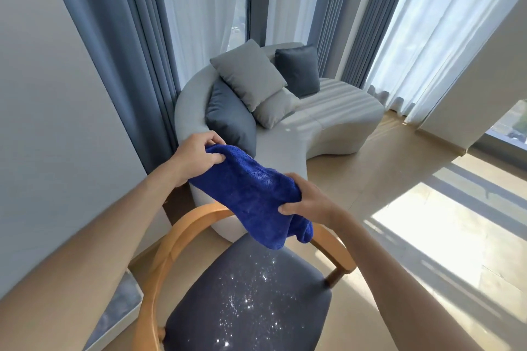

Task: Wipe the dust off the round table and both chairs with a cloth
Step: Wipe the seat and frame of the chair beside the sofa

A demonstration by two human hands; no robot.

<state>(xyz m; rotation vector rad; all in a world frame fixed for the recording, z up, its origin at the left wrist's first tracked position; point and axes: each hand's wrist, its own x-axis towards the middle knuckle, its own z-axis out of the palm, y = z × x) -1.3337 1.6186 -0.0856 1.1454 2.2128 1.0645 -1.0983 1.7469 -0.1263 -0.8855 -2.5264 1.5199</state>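
Observation:
A blue cloth (251,194) is stretched in the air between both hands. My left hand (196,154) grips its upper left end. My right hand (308,199) grips its lower right part, and the loose end hangs down below it. Under the cloth stands a chair (171,251) with a curved wooden back rail and a dark grey seat (299,293). White specks of dust are scattered over the middle of the seat. The cloth hangs above the back rail and does not touch the seat. No round table or second chair is in view.
A curved light grey sofa (328,128) with several grey and dark blue cushions stands just behind the chair. Blue and white curtains (134,37) cover the windows beyond. A wall (42,122) runs along the left. Sunlit wooden floor (427,222) lies to the right.

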